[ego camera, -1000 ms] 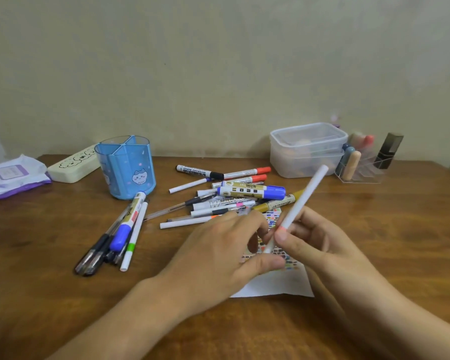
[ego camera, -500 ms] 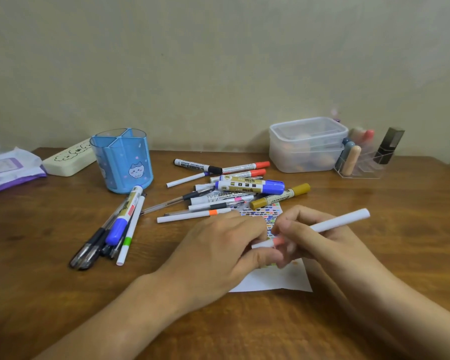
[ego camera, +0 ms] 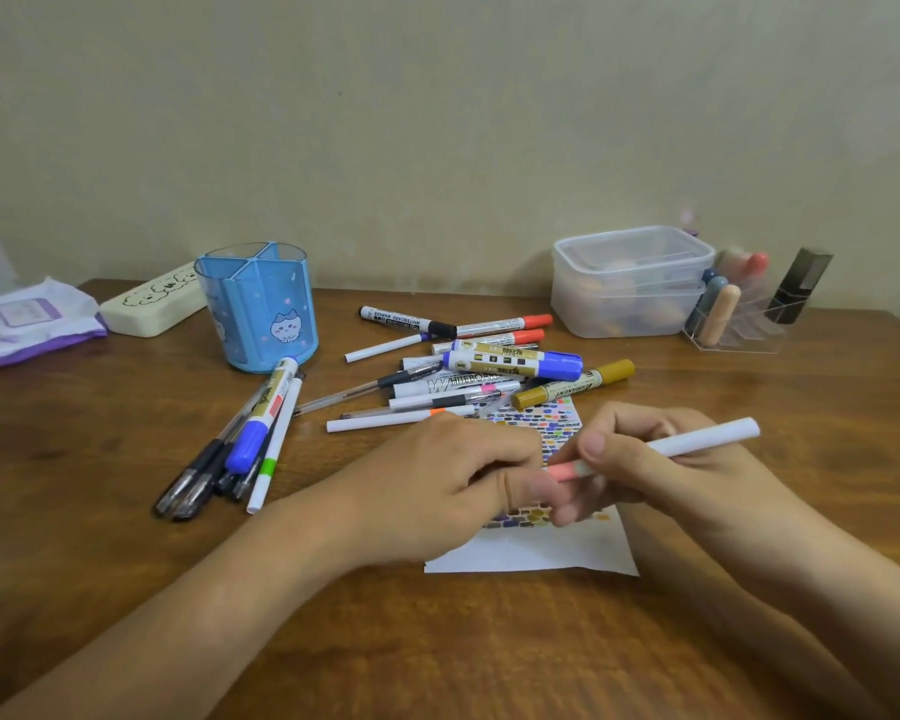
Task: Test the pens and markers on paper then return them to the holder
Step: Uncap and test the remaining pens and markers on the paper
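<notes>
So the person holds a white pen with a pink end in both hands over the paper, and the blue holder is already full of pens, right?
Not quite. The head view shows the blue holder empty; the pens lie loose on the table. The rest holds: left hand and right hand hold the white pen over the paper.

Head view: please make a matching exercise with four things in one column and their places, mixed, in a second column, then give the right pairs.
Things:
1. blue holder
2. white pen
3. paper
4. clear lidded box

Places:
A. flat on the table under both hands
B. far right, by the wall
C. far left, beside a cream case
D. gripped by the right hand

Pairs: 1-C, 2-D, 3-A, 4-B
</notes>
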Available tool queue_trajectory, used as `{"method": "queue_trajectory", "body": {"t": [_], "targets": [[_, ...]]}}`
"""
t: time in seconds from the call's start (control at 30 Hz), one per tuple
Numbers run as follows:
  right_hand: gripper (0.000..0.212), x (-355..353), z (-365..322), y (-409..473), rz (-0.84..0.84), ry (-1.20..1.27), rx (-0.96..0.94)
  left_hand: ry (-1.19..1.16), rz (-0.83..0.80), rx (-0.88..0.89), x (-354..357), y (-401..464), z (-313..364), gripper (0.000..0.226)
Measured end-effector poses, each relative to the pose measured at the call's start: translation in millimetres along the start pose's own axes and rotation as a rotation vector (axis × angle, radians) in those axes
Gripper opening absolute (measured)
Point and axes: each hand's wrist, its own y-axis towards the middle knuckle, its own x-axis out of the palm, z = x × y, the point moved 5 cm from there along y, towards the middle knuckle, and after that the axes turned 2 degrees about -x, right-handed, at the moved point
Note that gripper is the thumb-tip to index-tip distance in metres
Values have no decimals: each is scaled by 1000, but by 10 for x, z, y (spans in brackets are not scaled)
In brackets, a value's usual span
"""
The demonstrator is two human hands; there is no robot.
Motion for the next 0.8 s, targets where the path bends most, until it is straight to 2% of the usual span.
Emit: {"method": "queue_trajectory", "body": {"t": [0.07, 0.13, 0.23, 0.33, 0.43, 0.57, 0.63, 0.73, 0.8], "targets": [[25, 5, -9, -1, -15, -4, -8, -21, -57, -29, 16, -10, -31, 39], [25, -118, -48, 17, 40, -8, -35, -25, -100, -93, -26, -44, -137, 40], [30, -431, -122, 41, 175, -39, -65, -107, 41, -186, -288, -100, -335, 42], [25, -351, -21, 27, 85, -101, 26, -134, 160, -218, -399, -118, -372, 27], [20, -144, 112, -8, -33, -182, 107, 44, 110, -268, -249, -92, -350, 20], [5, -195, 161, 25, -7, -289, 108, 163, 27, -295, -88, -84, -339, 21], [4, -201, 171, 35, -36, -344, 92, 258, -63, -267, 9, -83, -335, 19], [10, -190, 193, 44, -61, -433, 42, 381, -214, -246, 124, -94, -357, 51], [14, -200, 239, 64, -49, -495, 25, 390, -236, -239, 135, -90, -368, 62]]}}
